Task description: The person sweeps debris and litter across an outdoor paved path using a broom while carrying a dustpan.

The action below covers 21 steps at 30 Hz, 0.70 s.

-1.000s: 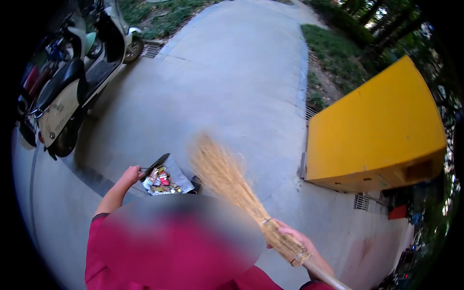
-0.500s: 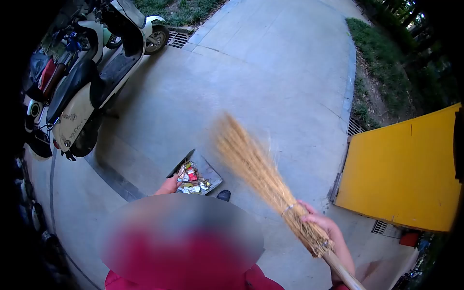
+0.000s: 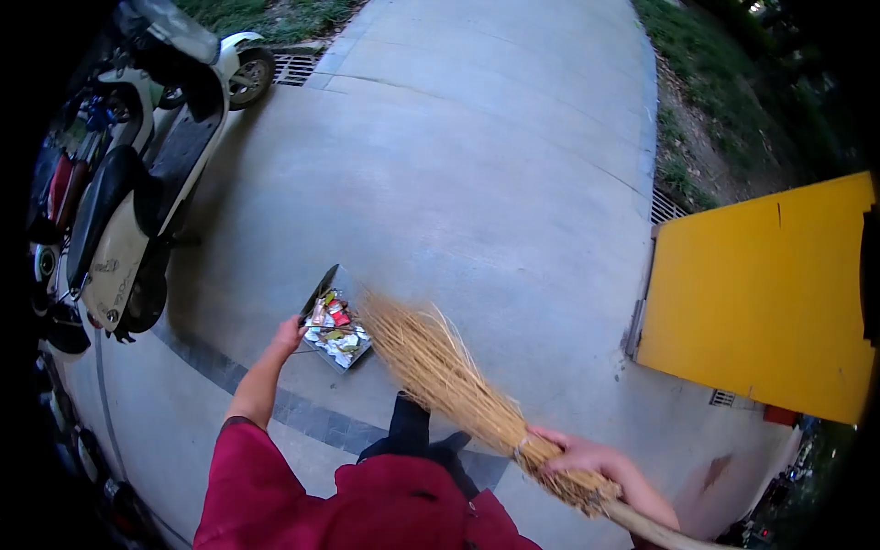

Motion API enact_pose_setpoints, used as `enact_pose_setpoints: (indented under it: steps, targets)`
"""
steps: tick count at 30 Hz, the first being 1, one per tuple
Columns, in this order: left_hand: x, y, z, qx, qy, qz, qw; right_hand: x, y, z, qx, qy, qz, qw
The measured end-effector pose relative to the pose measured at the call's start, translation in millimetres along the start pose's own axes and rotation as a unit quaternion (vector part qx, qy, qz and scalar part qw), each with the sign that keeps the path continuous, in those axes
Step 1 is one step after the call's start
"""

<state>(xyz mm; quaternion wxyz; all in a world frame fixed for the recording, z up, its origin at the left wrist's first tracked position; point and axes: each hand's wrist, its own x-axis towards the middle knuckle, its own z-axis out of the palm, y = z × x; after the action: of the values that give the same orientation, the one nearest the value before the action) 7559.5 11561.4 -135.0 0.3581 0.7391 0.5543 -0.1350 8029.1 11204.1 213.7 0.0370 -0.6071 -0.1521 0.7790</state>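
Note:
A straw broom [image 3: 440,357] slants across the middle, its bristle end up and to the left and its pole at the lower right. My right hand [image 3: 587,460] is wrapped round the bound neck of the broom. At the left, my left hand [image 3: 290,334] is closed at the near-left side of a metal dustpan [image 3: 343,366]; the exact grip is partly hidden. Inside the pan lies mixed litter [image 3: 335,316], with white scraps, a red wrapper and leaf-like bits. The bristle tips come close to the pan's right side; whether they touch it I cannot tell.
Parked scooters [image 3: 137,220] line the left side. A large yellow box [image 3: 756,298] stands at the right. Drain grates [image 3: 295,69] lie beside the grass edges, and pale concrete [image 3: 477,165] runs ahead. My dark-trousered legs [image 3: 410,423] are below the broom.
The broom has swung down and left, bringing its bristles close to the dustpan. My left hand and the pan sit further left in view. My body has shifted, and my legs now show.

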Motion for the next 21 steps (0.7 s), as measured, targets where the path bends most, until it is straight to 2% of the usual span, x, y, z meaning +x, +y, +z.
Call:
enact_pose_setpoints:
  steps: [3,5,6,8,9,12,15,18,20,21]
  targets:
    - [-8.9,48.3,-0.7,0.018,-0.001,0.040,0.999,-63.0,23.4,20.1,0.077,0.063,-0.079,0.992]
    - [-19.3,85.7,13.3,0.006,0.026,0.063,0.998,-89.9,50.6,26.5,0.159,0.132,-0.063,0.976]
    - [-28.5,118.4,4.2,0.010,-0.022,0.048,0.999,-102.7,61.8,25.9,0.199,0.165,-0.057,0.964]
    - [-31.0,176.1,-2.1,0.079,-0.042,0.085,0.992,-124.9,80.4,13.5,0.261,0.259,-0.058,0.928]
    - [-22.0,179.7,5.0,0.079,-0.041,0.121,0.989,-135.7,90.4,5.6,0.288,0.299,-0.056,0.908]
    - [-4.2,213.5,5.2,0.129,-0.068,0.157,0.977,-124.2,149.8,-34.1,0.325,0.377,-0.130,0.858]
    - [16.0,254.8,15.8,0.141,-0.116,0.178,0.967,-104.8,175.3,-77.6,0.415,0.390,-0.161,0.806]
    - [37.6,294.8,40.9,0.164,-0.132,0.205,0.956,-73.9,178.2,-109.2,0.358,0.379,-0.118,0.845]
    - [52.9,320.3,55.4,0.183,-0.144,0.215,0.949,-48.6,169.1,-108.4,0.259,0.286,-0.050,0.921]
    - [61.1,329.9,58.5,0.191,-0.141,0.212,0.948,-40.2,162.6,-92.5,0.230,0.278,-0.055,0.931]
